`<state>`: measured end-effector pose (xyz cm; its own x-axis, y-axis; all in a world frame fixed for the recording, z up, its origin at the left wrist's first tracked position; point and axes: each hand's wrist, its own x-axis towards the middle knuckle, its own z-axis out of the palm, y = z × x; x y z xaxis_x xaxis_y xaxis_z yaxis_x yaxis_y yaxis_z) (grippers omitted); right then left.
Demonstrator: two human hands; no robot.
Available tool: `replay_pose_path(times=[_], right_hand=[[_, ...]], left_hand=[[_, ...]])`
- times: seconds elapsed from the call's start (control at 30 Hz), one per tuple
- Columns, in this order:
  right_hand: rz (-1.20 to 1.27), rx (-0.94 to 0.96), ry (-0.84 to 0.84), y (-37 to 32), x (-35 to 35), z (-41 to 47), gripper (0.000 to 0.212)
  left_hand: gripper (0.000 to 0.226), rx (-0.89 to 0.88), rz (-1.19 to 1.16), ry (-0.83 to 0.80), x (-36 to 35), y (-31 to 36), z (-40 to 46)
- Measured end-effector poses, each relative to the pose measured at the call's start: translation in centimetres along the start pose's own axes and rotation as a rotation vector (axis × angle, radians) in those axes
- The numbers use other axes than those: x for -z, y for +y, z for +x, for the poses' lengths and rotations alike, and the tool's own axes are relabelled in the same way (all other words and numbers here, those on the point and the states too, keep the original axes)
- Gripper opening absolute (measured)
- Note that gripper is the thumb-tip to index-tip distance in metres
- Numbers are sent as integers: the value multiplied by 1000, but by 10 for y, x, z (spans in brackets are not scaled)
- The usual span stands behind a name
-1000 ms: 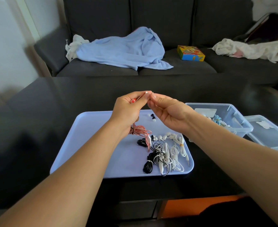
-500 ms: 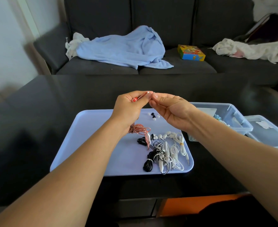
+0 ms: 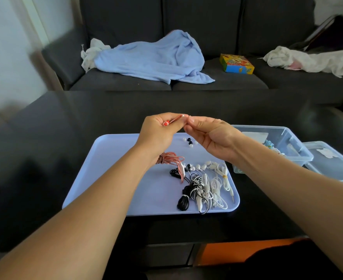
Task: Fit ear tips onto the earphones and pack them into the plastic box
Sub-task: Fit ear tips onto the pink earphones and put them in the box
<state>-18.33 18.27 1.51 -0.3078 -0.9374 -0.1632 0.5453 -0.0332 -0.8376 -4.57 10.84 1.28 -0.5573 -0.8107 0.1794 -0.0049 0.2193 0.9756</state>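
Nearest, on the lavender tray (image 3: 114,178): tangled black and white earphones (image 3: 204,188) bundled at its right end, none yet lifted. Beside them, hanging from under the left wrist, the coiled pink cable (image 3: 171,158) of the pair being worked, its inline remote drooping to the tray.

Above the tray's far edge, both hands raised and meeting at the fingertips. Left hand (image 3: 158,134) curled round the pink earphone (image 3: 173,120), thumb and forefinger pinching its stem; a red-and-white bud showing at the near, lower-left end. Long axis slanting from lower left up to upper right, the pale tip pointing at the right hand. Right hand (image 3: 209,134) pinched together at thumb and forefinger against that tip, presumably on an ear tip too small to make out.

To fit well: keep the stem braced close behind the nozzle, line the tip's bore along that slanted axis, push straight with a slight twist, avoid tugging the cable.

Beyond the hands, loose ear tips (image 3: 189,142), black and white, scattered on the tray. Further right, the clear plastic box (image 3: 287,138), open, with a bluish cable already inside; its lid (image 3: 332,160) just beside it.
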Motion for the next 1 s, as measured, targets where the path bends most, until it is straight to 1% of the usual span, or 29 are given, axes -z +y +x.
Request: replay_pose_path(times=[0.1,0.2,0.23,0.27,0.33,0.43,0.57,0.6,0.67,0.73,0.8,0.9,1.0], right_hand=[[-17,6,3,-2,2,1,16],[-58,17,53,-4,8,6,13],[-93,17,76,-2,10,8,12],[-143,16,99,0,11,10,13],[-282,25,142,5,12,12,16],[-431,16,171,11,10,16,19],[-590,-73,130,23,12,24,23],[-649,-61,155,26,14,27,23],[-831,35,288,31,19,35,20],[-1147,153,435,33,27,46,19],[-1390,152,502,36,29,53,26],[-1525,88,546,41,25,56,40],[-1536,94,581,43,25,60,45]], left_hand=[[22,21,75,-17,7,-1,2],[43,128,85,-21,14,-5,6],[46,164,65,-29,16,-6,7],[45,189,34,-42,19,-6,8],[37,220,20,-88,25,-8,8],[24,246,124,-127,33,-12,6],[21,234,250,-26,43,-24,8],[19,217,286,-21,44,-25,8],[16,160,415,-41,46,-28,6],[12,102,535,-63,45,-29,3],[15,66,599,-65,44,-29,3],[21,77,577,-57,45,-27,6],[15,103,465,-63,48,-26,5]])
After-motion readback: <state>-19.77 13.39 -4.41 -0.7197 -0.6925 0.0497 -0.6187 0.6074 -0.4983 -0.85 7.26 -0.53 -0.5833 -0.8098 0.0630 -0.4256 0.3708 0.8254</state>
